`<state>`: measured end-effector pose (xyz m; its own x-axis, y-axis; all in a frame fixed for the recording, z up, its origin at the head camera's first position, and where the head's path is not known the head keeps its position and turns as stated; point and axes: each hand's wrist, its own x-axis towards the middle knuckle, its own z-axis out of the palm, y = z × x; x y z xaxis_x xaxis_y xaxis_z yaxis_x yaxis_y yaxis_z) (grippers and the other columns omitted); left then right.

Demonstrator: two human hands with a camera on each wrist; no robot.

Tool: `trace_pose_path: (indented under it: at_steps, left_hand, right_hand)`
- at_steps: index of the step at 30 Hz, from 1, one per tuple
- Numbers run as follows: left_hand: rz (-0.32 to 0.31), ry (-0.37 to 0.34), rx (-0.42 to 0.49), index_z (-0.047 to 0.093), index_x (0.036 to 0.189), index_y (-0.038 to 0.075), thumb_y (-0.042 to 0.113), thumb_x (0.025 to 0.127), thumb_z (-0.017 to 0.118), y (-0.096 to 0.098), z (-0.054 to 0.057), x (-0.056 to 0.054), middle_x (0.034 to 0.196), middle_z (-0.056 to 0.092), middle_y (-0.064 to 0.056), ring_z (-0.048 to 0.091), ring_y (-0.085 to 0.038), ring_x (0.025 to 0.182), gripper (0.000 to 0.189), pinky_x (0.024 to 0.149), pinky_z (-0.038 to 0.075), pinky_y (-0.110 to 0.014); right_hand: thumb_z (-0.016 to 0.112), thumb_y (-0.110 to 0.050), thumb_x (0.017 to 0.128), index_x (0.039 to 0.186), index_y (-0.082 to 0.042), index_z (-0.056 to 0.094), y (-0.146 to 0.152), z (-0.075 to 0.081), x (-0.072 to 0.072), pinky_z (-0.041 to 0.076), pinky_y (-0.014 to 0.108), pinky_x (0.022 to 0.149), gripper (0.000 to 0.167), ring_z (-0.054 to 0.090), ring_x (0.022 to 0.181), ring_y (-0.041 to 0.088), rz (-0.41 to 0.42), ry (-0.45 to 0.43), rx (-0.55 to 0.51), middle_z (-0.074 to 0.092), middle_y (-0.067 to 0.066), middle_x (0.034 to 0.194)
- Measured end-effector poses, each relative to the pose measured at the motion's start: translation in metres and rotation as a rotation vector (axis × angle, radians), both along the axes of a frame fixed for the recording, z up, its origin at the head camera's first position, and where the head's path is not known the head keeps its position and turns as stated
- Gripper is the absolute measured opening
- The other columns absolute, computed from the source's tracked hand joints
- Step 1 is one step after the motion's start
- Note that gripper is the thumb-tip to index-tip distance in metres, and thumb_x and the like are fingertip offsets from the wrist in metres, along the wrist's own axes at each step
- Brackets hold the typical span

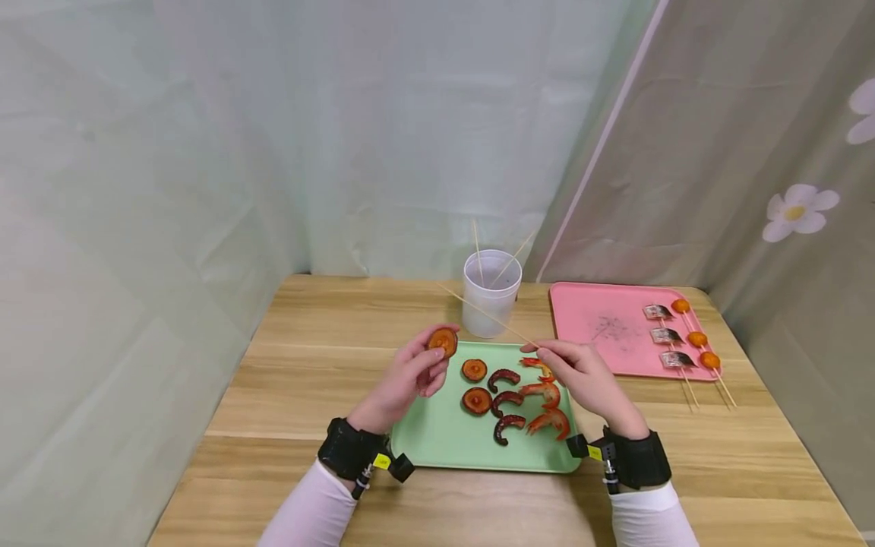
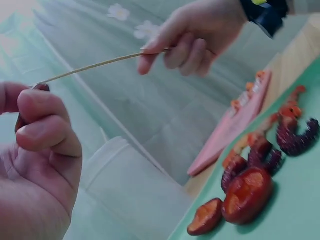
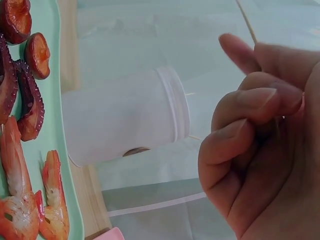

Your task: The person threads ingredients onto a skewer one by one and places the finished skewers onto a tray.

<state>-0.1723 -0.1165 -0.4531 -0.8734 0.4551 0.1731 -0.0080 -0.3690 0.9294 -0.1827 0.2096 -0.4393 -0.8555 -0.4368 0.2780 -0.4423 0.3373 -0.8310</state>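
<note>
My left hand (image 1: pixel 410 372) pinches a brown mushroom cap (image 1: pixel 443 343) between thumb and fingers, above the left part of a green tray (image 1: pixel 444 452). A thin wooden skewer (image 1: pixel 488 314) is pinched in my right hand (image 1: pixel 581 376), over the tray's right side, and slants up to the left. In the left wrist view its far end meets the edge of the held cap; whether it touches, I cannot tell. On the tray lie two more mushroom caps (image 1: pixel 476 400), three curled octopus tentacles (image 1: pixel 506 403) and three shrimp (image 1: pixel 549 422).
A white cup (image 1: pixel 488 313) with two skewers leaning in it stands behind the green tray. At the right, a pink tray (image 1: pixel 581 311) bears one skewer of fish pieces (image 1: pixel 666 336) and one of orange balls (image 1: pixel 697 339). Curtains (image 1: pixel 410 152) hang behind the wooden table (image 1: pixel 273 380).
</note>
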Motion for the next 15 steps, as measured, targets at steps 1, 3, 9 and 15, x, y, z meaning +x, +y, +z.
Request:
trace_pose_path:
  at_steps: [1,3,9,15]
  left_hand:
    - [0.019,-0.019,0.030,0.044,0.151,-0.001,0.010,0.111,0.047,-0.002,0.001,0.000,0.074,0.040,0.002,0.041,-0.008,0.051,0.042,0.047,0.033,-0.020]
    - [0.055,-0.054,0.074,0.046,0.149,0.003,0.012,0.112,0.046,-0.005,0.002,-0.001,0.075,0.037,0.003,0.040,-0.008,0.052,0.038,0.048,0.034,-0.019]
    - [0.082,-0.076,0.124,0.047,0.149,0.006,0.015,0.114,0.045,-0.017,0.004,-0.006,0.078,0.038,0.003,0.041,-0.010,0.054,0.036,0.051,0.036,-0.019]
    - [0.111,-0.060,0.128,0.047,0.151,0.008,0.012,0.112,0.045,-0.025,0.006,-0.009,0.078,0.040,0.003,0.042,-0.010,0.054,0.039,0.051,0.036,-0.020]
  right_hand:
    - [0.058,-0.010,0.112,0.124,-0.011,0.079,0.000,0.001,0.001,0.043,0.023,0.056,0.024,0.047,0.057,0.002,0.007,0.001,-0.005,0.056,-0.006,0.065]
    - [0.059,-0.007,0.110,0.123,-0.008,0.079,0.000,0.001,0.002,0.053,0.019,0.070,0.024,0.064,0.074,0.001,0.030,0.007,-0.021,0.074,0.003,0.083]
    - [0.062,0.005,0.105,0.118,0.006,0.078,0.002,0.004,0.004,0.058,0.023,0.088,0.021,0.075,0.103,0.010,0.080,0.040,-0.062,0.079,0.018,0.112]
    - [0.064,0.006,0.103,0.116,0.004,0.080,0.003,0.006,0.004,0.057,0.021,0.080,0.020,0.073,0.087,0.005,0.054,0.049,-0.040,0.079,0.019,0.109]
